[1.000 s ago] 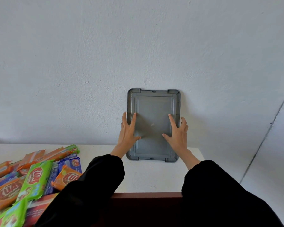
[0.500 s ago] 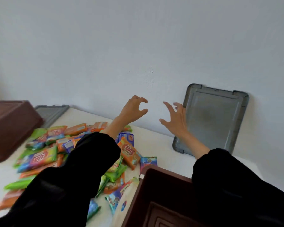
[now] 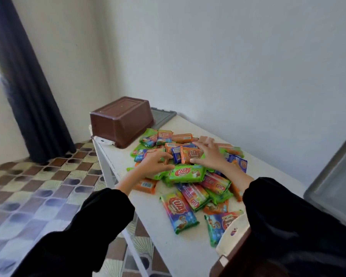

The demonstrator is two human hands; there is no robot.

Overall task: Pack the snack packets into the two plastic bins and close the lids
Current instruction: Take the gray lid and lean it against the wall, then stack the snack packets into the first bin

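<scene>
A heap of snack packets (image 3: 186,173) in orange, green and blue wrappers covers the middle of the white table (image 3: 168,250). My left hand (image 3: 155,163) lies on the heap's left side, fingers curved over the packets. My right hand (image 3: 211,154) is spread over an orange packet (image 3: 192,153) at the top of the heap. One brown bin (image 3: 121,120) stands upside down at the table's far end, with a grey lid (image 3: 163,116) flat behind it. A second brown bin (image 3: 234,262) shows at the near right, mostly hidden by my right sleeve.
Another grey lid (image 3: 336,182) leans against the white wall on the right. The table's left edge drops to a patterned tile floor (image 3: 38,188). A dark curtain (image 3: 26,92) hangs at the far left.
My view has swung left from the leaning lid to the packet heap. Both hands left that lid, crossed through the air and came down onto the packets.
</scene>
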